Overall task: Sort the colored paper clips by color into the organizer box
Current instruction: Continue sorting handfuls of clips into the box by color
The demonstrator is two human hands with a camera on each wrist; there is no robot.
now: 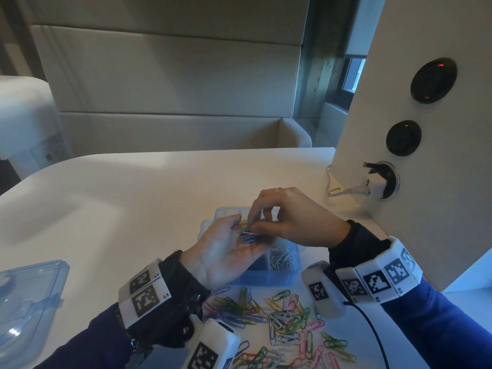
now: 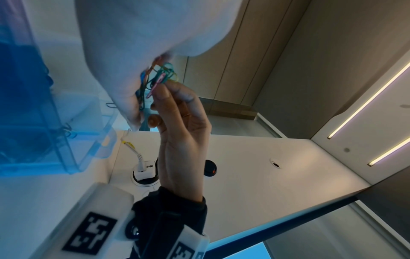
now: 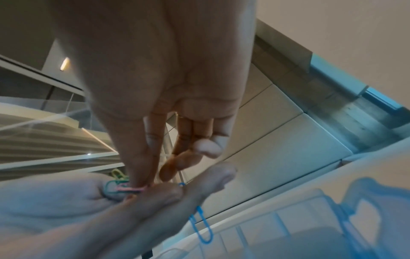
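My left hand (image 1: 229, 243) is palm up over the blue translucent organizer box (image 1: 266, 279) and cups a small bunch of mixed paper clips (image 1: 247, 234). My right hand (image 1: 253, 227) reaches in from the right, thumb and index finger pinching a pink clip (image 3: 133, 189) in that bunch. In the left wrist view the bunch (image 2: 163, 74) sits between both hands, with the pink clip (image 2: 155, 86) at the right fingertips (image 2: 163, 93). A blue clip (image 3: 203, 226) dangles below my left fingers (image 3: 155, 208). One box compartment holds white clips (image 1: 281, 258).
A loose pile of mixed coloured clips (image 1: 282, 323) lies on the white table (image 1: 133, 198) in front of the box. The box's clear lid (image 1: 29, 302) lies at the near left. A white pillar (image 1: 415, 145) with a plugged-in charger (image 1: 375, 183) stands at the right.
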